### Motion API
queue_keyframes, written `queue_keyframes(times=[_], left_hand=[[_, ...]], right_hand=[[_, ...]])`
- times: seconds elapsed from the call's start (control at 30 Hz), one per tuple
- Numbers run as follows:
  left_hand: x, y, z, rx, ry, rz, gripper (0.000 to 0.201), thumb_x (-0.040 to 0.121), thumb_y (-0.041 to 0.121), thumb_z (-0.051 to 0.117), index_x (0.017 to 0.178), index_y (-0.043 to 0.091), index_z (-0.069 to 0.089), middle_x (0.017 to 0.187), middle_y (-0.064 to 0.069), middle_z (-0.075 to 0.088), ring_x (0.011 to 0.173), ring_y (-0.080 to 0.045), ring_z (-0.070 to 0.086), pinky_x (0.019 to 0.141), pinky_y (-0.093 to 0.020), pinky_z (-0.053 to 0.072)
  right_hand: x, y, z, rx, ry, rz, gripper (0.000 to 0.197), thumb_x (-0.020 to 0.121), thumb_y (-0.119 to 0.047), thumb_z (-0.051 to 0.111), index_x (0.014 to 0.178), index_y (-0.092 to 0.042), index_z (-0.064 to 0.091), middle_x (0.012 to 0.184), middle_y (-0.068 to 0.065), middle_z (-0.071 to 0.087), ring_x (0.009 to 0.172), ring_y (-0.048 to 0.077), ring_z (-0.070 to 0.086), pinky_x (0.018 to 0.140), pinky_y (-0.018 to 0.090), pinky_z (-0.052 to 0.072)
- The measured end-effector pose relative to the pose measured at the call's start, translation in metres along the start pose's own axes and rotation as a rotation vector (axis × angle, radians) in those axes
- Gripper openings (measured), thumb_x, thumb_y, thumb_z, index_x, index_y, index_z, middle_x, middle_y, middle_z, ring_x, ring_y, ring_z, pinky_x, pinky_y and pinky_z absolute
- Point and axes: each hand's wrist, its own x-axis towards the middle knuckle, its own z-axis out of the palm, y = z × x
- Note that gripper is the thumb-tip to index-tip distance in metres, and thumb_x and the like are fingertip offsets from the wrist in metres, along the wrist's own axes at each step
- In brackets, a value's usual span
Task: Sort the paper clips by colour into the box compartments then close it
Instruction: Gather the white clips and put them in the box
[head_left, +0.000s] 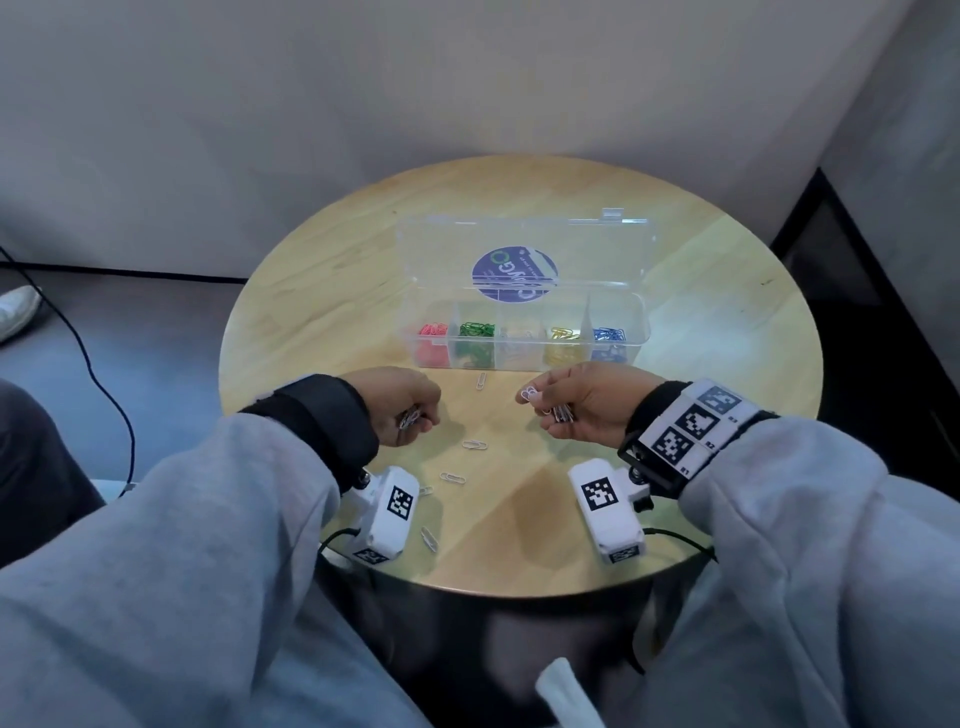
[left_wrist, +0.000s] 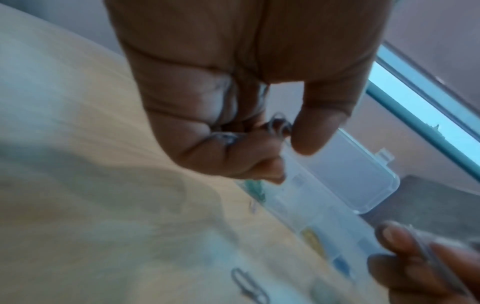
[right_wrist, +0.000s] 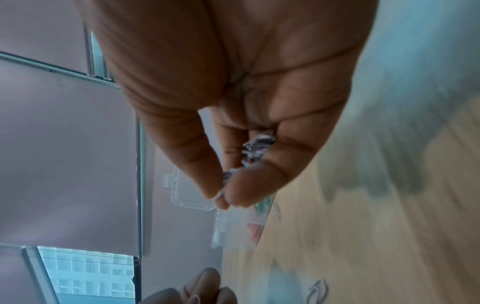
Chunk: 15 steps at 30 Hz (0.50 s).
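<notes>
The clear plastic five-compartment box (head_left: 522, 332) stands open near the middle of the round pale wooden bench (head_left: 311, 322), its lid tipped back. Red, green, yellow and blue clips fill four sections; the middle one looks to hold pale clips, though it is hard to read through the plastic.

The left hand (head_left: 402, 405) has its fingers curled round a small bunch of white wire paper clips (head_left: 410, 417). The right hand (head_left: 582, 402) cups another bunch in its palm and pinches one clip between thumb and forefinger. A few loose white paper clips (head_left: 475, 445) lie on the bench between the wrists and the box.

These clips are probably very light, stiff and slick, and prone to tangle. A loose one is best pinched across its flat loops, or slid to the bench edge first; bunches should be dropped low over the compartment.
</notes>
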Motion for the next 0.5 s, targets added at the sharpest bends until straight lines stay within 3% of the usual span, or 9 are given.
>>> queue_keyframes(times=[0.13,0.3,0.43,0.5], left_hand=[[-0.0020,0.0039,-0.0063,-0.295,-0.012,0.068,0.024,0.085,-0.002,0.034,0.065,0.008,0.041,0.066,-0.008,0.048,0.038,-0.010,0.044,0.035,-0.012,0.034],[-0.0054,0.0063,-0.0057,-0.396,-0.058,0.100,0.026,0.083,-0.001,0.032,0.062,0.014,0.037,0.058,-0.004,0.048,0.035,-0.008,0.041,0.035,-0.011,0.030],[-0.0081,0.0084,-0.0033,-0.292,-0.048,0.093,0.023,0.085,0.004,0.040,0.065,0.016,0.039,0.053,0.000,0.045,0.035,-0.008,0.034,0.034,-0.012,0.022],[-0.0079,0.0104,0.0009,-0.053,-0.005,0.081,0.020,0.088,0.011,0.047,0.069,0.016,0.042,0.055,0.001,0.038,0.039,-0.009,0.029,0.036,-0.014,0.018]], right_hand=[[-0.0031,-0.0017,-0.0002,0.119,0.017,0.012,0.022,0.092,0.002,0.038,0.076,-0.007,0.051,0.069,0.005,0.046,0.045,0.010,0.054,0.044,0.014,0.049],[-0.0068,-0.0042,0.0001,0.275,0.085,-0.018,0.017,0.093,0.000,0.039,0.083,-0.002,0.052,0.072,0.011,0.052,0.055,0.016,0.057,0.050,0.021,0.055],[-0.0057,-0.0046,0.0011,0.287,0.084,-0.026,0.020,0.095,-0.011,0.043,0.082,-0.001,0.055,0.072,0.014,0.055,0.054,0.018,0.061,0.055,0.024,0.057],[-0.0052,-0.0043,-0.0007,0.268,0.079,-0.016,0.027,0.097,-0.019,0.044,0.079,-0.003,0.055,0.071,0.012,0.054,0.054,0.018,0.061,0.053,0.024,0.057]])
